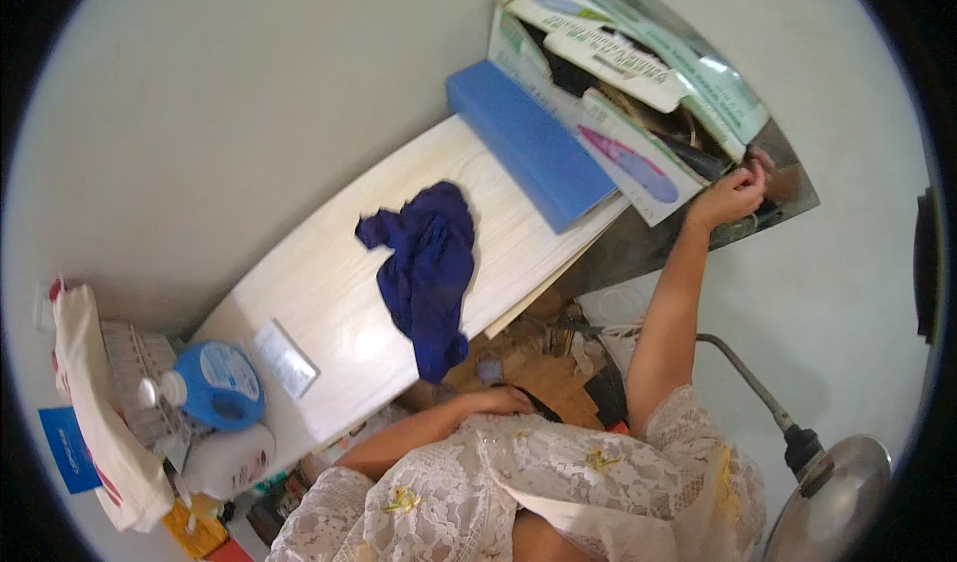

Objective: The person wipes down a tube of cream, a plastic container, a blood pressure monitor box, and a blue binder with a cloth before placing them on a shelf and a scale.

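Observation:
My right hand (729,197) reaches out to the lower corner of an opened cardboard box (516,53), with its fingers curled beside the glossy dark panel under it; whether they grip anything cannot be told. Near the front of my lace top rests my left hand (502,400), bent at the waist, its fingertips partly hidden. A crumpled dark blue cloth (437,270) lies on the pale wooden shelf top (329,255) and hangs over its front edge. Between the cloth and the carton sits a long blue box (531,143).
At the left stand a blue detergent jug (220,386), a white bottle (232,457) and a small white box (285,358). A cream cloth bag (90,382) hangs against the wall. A metal lamp (830,498) on a bent arm is at the lower right. Clutter lies below the shelf.

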`<state>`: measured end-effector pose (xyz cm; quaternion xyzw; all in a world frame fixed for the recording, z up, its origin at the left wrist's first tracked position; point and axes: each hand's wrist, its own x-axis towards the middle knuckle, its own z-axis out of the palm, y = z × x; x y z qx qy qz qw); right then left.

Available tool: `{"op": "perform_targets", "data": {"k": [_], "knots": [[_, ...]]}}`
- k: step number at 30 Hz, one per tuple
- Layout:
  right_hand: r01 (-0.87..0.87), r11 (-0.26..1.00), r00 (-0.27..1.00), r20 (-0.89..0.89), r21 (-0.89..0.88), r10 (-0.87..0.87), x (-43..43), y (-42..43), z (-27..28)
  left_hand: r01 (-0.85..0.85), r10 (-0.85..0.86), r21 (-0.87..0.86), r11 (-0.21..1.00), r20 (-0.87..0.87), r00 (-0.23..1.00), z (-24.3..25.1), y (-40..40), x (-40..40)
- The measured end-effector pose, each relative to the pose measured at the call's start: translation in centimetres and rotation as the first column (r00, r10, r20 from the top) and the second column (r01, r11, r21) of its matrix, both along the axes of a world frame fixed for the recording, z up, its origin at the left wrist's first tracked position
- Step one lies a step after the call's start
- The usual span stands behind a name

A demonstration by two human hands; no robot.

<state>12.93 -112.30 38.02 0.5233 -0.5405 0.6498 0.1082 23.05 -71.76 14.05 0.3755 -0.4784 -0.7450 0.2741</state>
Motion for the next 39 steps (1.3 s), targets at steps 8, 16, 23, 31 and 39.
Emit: {"op": "perform_targets", "data": {"k": [8, 16, 23, 31, 39], "knots": [[-0.890, 0.344, 0.327, -0.105, 0.301, 0.939, 12.4, 20.0, -1.0, -0.099, 0.003, 0.292, 0.951, 0.313, 0.950, -6.8, 11.5, -0.6], [-0.541, 0.308, -0.036, -0.387, 0.782, 0.921, 24.9, 27.2, -11.4, -0.227, 0.114, 0.230, 0.946, 0.421, 0.900, -4.5, 13.0, -2.9], [-0.874, -0.266, -0.284, 0.016, 0.406, 0.959, 29.5, 31.1, -10.1, -0.785, 0.719, 0.271, 0.557, 0.317, 0.619, 8.0, 11.7, 2.0], [-0.498, 0.501, 0.047, -0.556, 0.707, 0.830, 34.2, 24.9, -13.2, -0.455, 0.457, -0.864, 0.215, 0.501, -0.735, 16.8, 14.6, 11.0], [-0.681, -0.418, -0.691, -0.338, 0.602, 0.639, 34.3, 36.8, -12.1, -0.687, 0.135, -0.693, 0.219, 0.719, -0.681, 14.7, 16.2, 16.6]]}}
